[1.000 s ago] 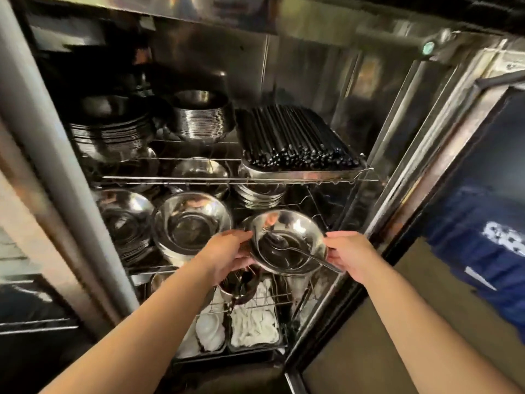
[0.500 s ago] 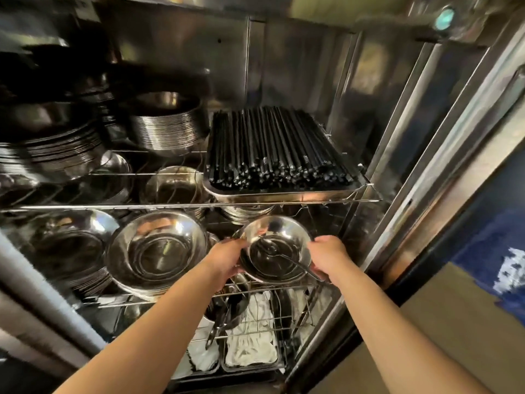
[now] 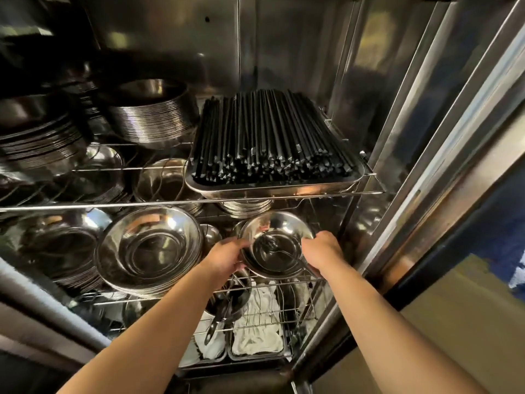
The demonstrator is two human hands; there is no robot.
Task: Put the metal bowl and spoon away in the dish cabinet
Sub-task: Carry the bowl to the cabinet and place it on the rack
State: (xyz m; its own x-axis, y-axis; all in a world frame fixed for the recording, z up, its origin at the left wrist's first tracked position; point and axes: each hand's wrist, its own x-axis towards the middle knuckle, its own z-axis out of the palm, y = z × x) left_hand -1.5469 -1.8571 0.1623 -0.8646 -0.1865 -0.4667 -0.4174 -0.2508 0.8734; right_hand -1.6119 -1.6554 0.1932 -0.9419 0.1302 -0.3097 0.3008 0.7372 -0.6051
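My left hand [image 3: 227, 255] and right hand [image 3: 322, 251] clamp opposite rims of the metal bowl [image 3: 277, 244], held level so the spoon [image 3: 279, 251] stays inside, over the middle wire shelf's [image 3: 284, 280] right side.

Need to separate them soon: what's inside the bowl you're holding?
A spoon lies inside the bowl; the right hand covers its handle end.

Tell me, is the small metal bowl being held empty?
Not empty. The metal bowl, gripped by the left hand and right hand, has a spoon lying inside it.
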